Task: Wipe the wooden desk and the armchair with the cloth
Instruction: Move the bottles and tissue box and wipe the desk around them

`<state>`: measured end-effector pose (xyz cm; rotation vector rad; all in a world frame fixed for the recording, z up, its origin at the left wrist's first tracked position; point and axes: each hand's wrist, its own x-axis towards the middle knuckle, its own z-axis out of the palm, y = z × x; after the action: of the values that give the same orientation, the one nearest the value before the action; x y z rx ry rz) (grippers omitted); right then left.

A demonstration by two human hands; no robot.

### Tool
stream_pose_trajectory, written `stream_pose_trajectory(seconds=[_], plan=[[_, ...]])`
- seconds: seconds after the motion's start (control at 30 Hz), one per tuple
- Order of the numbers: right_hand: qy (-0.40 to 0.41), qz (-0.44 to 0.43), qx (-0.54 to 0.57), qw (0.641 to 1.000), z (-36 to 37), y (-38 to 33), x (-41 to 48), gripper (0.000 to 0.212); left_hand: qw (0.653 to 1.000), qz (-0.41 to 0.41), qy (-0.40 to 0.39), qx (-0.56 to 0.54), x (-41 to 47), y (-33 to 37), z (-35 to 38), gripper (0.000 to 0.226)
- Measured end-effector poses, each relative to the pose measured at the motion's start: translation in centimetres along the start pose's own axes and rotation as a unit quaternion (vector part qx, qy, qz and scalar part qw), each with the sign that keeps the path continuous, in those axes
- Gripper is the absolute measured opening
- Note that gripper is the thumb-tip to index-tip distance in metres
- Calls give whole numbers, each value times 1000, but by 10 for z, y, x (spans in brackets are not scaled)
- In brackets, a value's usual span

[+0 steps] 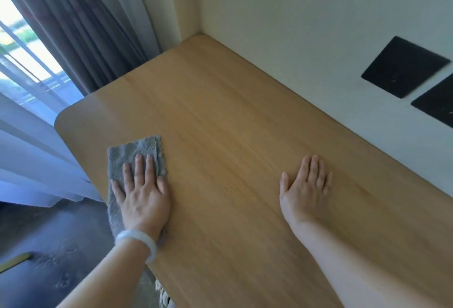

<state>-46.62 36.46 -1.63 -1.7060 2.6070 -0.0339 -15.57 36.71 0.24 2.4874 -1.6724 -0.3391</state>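
Note:
The wooden desk [232, 111] fills most of the view, its top light brown with a rounded left corner. A grey cloth [137, 150] lies flat near the desk's left edge, one end hanging a little over it. My left hand [141, 192] presses palm-down on the cloth with fingers spread; a pale bangle sits on the wrist. My right hand [305, 187] rests flat on the bare wood to the right, holding nothing. The armchair is out of view.
A cream wall [306, 25] runs along the desk's far side and carries two black panels [404, 67]. Grey curtains [81, 25] and white sheers [27, 150] hang at the left by a window. Dark carpet [61, 246] lies below the desk's left edge.

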Motion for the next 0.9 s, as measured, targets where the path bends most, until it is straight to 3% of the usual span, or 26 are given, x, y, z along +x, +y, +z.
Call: stream_pose_trajectory(seconds=[0.07,0.1,0.17,0.23,0.37,0.43,0.53,0.6,0.67,0.7,0.77,0.83,0.9], plan=[[-2,2,0,1000,0,1,1,74,999,-39,6,-3,-17,36,10,62],[0,1,2,1000,0,1,1,73,1000,-4,-1,2,-40,60,18,63],[9,0,18,1000,-1,0,0,70,987,161,-18,13,-100,105,37,66],[23,-3,41,999,-2,0,-1,70,943,326,-57,28,-152,129,50,69],[12,-8,25,1000,-4,-1,0,66,875,478,-64,40,-121,90,43,68],[-2,-5,14,1000,-5,-1,-1,69,898,438,-12,39,-62,51,31,63],[1,-6,24,1000,-8,-2,-2,69,982,185,14,19,34,8,7,60],[-6,-6,20,1000,-9,-2,-2,69,999,47,12,0,59,10,2,61],[-12,-7,14,1000,-9,-1,-1,68,999,30,17,-4,50,39,12,61],[-12,-6,17,1000,-9,-1,0,68,996,86,18,6,35,60,20,61],[-2,-2,32,999,-11,-1,-1,71,957,288,5,23,-4,103,36,61],[10,4,54,999,-12,-3,-1,71,866,496,-44,47,-32,136,48,60],[18,9,58,998,-12,-3,0,67,781,616,-69,84,-14,152,49,59]])
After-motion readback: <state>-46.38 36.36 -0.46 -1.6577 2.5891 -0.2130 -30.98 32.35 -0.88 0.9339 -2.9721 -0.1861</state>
